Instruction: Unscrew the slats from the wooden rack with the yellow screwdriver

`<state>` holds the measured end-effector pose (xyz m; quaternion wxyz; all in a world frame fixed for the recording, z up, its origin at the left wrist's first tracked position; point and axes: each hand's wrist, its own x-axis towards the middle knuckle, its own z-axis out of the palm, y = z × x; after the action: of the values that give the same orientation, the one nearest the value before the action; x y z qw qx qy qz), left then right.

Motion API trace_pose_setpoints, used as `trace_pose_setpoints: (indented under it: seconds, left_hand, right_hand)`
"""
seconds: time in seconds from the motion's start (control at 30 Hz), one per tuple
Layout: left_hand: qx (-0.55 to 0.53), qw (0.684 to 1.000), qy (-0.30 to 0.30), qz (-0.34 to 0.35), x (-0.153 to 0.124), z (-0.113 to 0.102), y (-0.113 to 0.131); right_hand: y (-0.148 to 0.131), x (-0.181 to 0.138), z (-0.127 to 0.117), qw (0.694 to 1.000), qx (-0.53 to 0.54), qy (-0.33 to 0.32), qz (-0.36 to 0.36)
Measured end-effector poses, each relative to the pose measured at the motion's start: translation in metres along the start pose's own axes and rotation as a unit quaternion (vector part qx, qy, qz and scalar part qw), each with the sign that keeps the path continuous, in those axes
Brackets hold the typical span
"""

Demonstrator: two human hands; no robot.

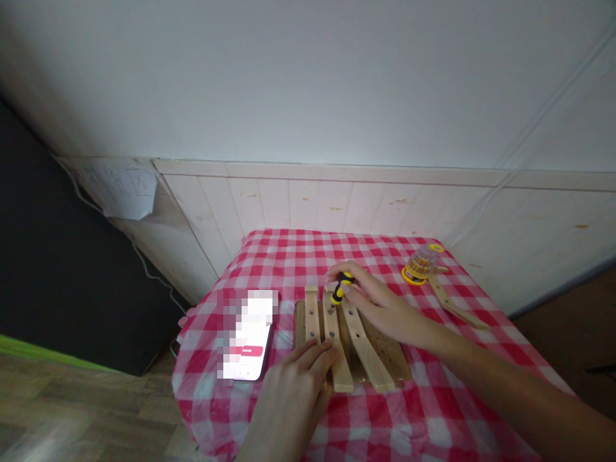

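Note:
In my right hand [373, 300] is a yellow and black screwdriver [342, 287], tilted, its tip down at a screw [330, 312] in the middle wooden strip [341, 364]. My left hand [303, 372] lies over the near part of the left wooden strip [312, 308], with fingers stretched out and tips reaching the middle strip. A third, bent wooden strip [368, 353] rests to the right, partly behind my right hand. Dark screws show in the strips. Beneath them is a brown wooden board [399, 362] with small holes.
A phone [253, 337] with a lit screen lies left of the board. At the back right are a clear container of bits with a yellow base [419, 265] and another wooden strip [457, 308]. A red checked cloth [289, 256] covers the table, which stands against a panelled wall [274, 202].

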<state>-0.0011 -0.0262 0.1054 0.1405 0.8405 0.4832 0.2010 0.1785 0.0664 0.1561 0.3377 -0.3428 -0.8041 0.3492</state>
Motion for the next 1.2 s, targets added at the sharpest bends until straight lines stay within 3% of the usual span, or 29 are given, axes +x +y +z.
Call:
trace_pose_setpoints:
  seconds: [0.33,0.53,0.7,0.93,1.2]
  left_hand:
    - [-0.014,1.000,0.010,-0.005,-0.002,0.005,-0.003]
    - [-0.019,1.000,0.009,0.001,-0.003,0.006,-0.005]
    - [-0.013,0.999,0.028,-0.006,-0.004,0.009,-0.005]
    - [-0.010,1.000,0.014,0.006,-0.003,0.004,-0.004]
    - [-0.009,1.000,0.005,-0.005,-0.003,0.005,-0.004]
  right_hand:
    - [0.024,0.005,0.036,0.987,0.136,0.063,0.049]
    - [0.016,0.006,0.027,0.989,0.130,0.065,0.010]
    - [0.010,0.004,0.018,0.998,0.058,0.031,0.009]
    - [0.018,-0.002,0.022,0.999,0.008,0.032,-0.001]
    - [0.026,0.000,0.030,0.993,0.071,0.068,-0.059]
